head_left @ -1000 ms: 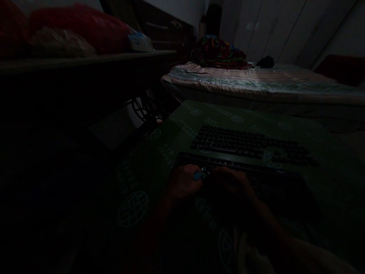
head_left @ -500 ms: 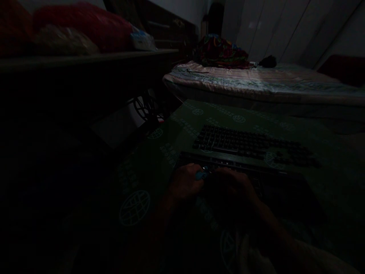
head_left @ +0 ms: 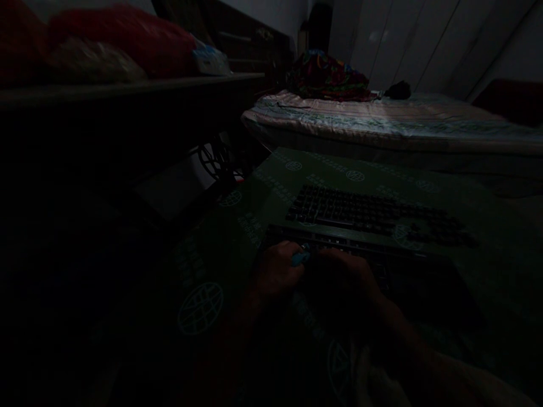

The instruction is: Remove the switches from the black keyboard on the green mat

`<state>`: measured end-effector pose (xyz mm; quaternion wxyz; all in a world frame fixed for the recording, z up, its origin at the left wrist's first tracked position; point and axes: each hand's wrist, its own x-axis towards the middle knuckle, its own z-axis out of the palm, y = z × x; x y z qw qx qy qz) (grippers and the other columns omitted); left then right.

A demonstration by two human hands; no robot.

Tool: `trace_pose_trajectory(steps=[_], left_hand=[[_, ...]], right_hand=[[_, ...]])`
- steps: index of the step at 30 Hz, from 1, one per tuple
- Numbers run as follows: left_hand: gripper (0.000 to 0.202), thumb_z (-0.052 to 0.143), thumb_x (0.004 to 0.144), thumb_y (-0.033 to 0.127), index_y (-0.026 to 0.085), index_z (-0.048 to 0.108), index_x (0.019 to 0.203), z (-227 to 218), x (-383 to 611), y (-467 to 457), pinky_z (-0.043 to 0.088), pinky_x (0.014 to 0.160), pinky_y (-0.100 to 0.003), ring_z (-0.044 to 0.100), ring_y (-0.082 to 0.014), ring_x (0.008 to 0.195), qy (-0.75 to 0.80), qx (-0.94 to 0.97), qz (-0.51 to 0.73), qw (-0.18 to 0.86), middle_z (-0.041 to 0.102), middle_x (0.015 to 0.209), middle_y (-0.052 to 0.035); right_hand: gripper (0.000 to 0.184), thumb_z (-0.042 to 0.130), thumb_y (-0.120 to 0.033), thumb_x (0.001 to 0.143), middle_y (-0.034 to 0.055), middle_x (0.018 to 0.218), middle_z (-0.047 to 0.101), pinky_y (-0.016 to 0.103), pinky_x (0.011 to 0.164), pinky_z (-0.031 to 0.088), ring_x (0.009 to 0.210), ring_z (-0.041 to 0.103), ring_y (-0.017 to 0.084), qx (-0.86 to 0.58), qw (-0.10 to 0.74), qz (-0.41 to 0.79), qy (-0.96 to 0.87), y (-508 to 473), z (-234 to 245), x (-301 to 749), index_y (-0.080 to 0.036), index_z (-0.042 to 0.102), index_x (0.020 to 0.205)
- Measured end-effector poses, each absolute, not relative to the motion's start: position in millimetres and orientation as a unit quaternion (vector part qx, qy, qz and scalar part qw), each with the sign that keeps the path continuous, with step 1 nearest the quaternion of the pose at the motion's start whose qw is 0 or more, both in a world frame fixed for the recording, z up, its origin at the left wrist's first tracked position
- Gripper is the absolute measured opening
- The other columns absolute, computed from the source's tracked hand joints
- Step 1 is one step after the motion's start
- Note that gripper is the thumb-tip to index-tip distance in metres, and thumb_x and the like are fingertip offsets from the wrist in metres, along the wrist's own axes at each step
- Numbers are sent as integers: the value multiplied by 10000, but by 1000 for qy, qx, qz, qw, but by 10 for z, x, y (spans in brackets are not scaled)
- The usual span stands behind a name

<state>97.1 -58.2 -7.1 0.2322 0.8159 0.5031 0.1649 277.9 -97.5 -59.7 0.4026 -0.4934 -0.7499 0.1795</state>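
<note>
The room is very dark, so fine detail is lost. My left hand [head_left: 278,267] is closed, with a small blue object [head_left: 300,258] at its thumb and fingertips; its kind is unclear. Close beside it, my right hand [head_left: 350,274] is bent over with curled fingers, and what they hold is hidden in shadow. Both hands are over the left part of a black keyboard base [head_left: 432,282], covering much of it. Behind that base, loose black keycaps [head_left: 348,210] lie in rows in a keyboard layout, with a gap toward the right.
All this rests on a green board [head_left: 271,186] printed with white globe logos. A bed [head_left: 382,121] with a bundled patterned cloth [head_left: 326,76] stands beyond it. To the left, a dark table [head_left: 169,87] carries red plastic bags [head_left: 123,37] and a small packet [head_left: 210,61].
Both hands stay in nearly the same place, and the blue object's tilt and outline have shifted slightly. Keycaps and keyboard base look unmoved.
</note>
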Motion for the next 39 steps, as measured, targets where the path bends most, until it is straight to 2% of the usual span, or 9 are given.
trace_pose_trajectory(steps=[3,8,16,21,25,29,36,39], left_hand=[[170,507,686,163,176,617,814,-91,985,-582,425,668,-248,572,-149,759,502,820,173,212,617,839,-28],[123,500,694,162,172,599,766,-92,989,-578,404,604,-238,556,-136,686,482,841,157,188,602,773,-24],[116,518,657,140,180,600,728,-99,982,-555,405,606,-236,552,-133,679,490,829,197,186,603,750,-13],[151,510,689,136,179,624,779,-97,983,-560,417,626,-232,562,-133,711,505,808,240,186,614,790,-22],[168,504,672,127,176,629,772,-76,981,-569,417,611,-231,567,-133,696,504,813,203,207,621,778,-19],[157,526,663,167,183,641,769,-34,977,-578,405,558,-224,567,-129,643,491,815,176,254,630,728,-4],[206,538,666,250,169,649,820,103,971,-541,435,558,-226,573,-142,646,545,754,251,267,643,749,-8],[250,541,661,294,174,653,850,144,954,-522,448,548,-223,578,-146,634,558,731,289,264,648,741,0]], right_hand=[[258,486,-150,789,27,907,691,229,665,508,777,650,148,-496,402,170,-751,-958,-621,2772,-243,608,996],[254,495,-146,789,30,907,689,226,679,505,787,649,146,-475,406,173,-761,-954,-636,2744,-226,605,1003],[243,530,-159,786,1,905,691,235,669,514,808,643,157,-502,401,174,-746,-906,-708,2661,-284,629,970],[270,536,-169,776,15,958,686,224,696,505,843,640,152,-502,400,166,-749,-912,-704,2690,-259,617,1017],[235,503,-171,796,24,921,696,206,659,491,797,647,138,-505,390,180,-749,-940,-615,2736,-233,624,986],[193,480,-222,816,31,834,705,217,630,493,716,654,139,-476,450,242,-716,-991,-461,2781,-200,644,915],[173,575,-321,772,24,777,701,242,644,503,736,646,157,-524,574,299,-554,-1019,-296,2838,-189,681,804],[178,630,-352,718,25,770,702,251,630,505,715,644,162,-549,598,305,-499,-1066,-168,2897,-188,687,759]])
